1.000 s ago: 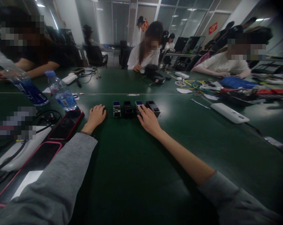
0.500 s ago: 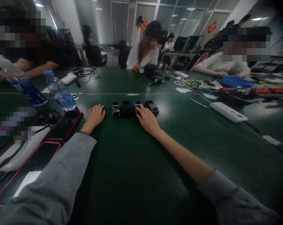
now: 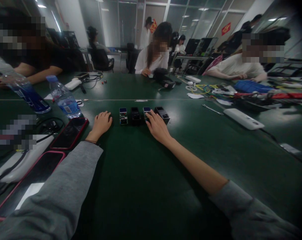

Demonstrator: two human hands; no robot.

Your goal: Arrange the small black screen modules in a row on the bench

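Tabletop (image 3: 141, 173): dark green, with a pale seam running across it beyond the hands.
Module row: four small box-shaped modules side by side, just short of the seam.
First module (image 3: 123, 116): leftmost, blue top, bare circuit parts on its near face.
Second module (image 3: 135, 116): black, just beside the first.
Third module (image 3: 146, 110): blue top, near side covered by fingers.
Fourth module (image 3: 162, 114): black, rightmost, turned slightly out of line with the row.
Left hand (image 3: 101, 124): released, palm down on the tabletop, fingers loosely curled, grasping nothing. It lies just left of the first module without touching it.
Right hand (image 3: 157, 127): palm down, fingers stretched forward. The fingertips lie on the third module and beside the fourth. Whether they pinch the module cannot be told.
Sleeves: grey, the left at the wrist, the right pushed up the forearm.
Red phone (image 3: 69, 132): screen up, near the left wrist.
Pink phone (image 3: 33, 176): screen up, nearer the camera, under the left sleeve's edge.
Bottles: one (image 3: 64, 97) standing beyond the red phone, another (image 3: 26, 90) further left.
White bar (image 3: 243, 119): flat on the tabletop, well right of the row.
Other people: seated at the far side and both ends, hands on their own work.
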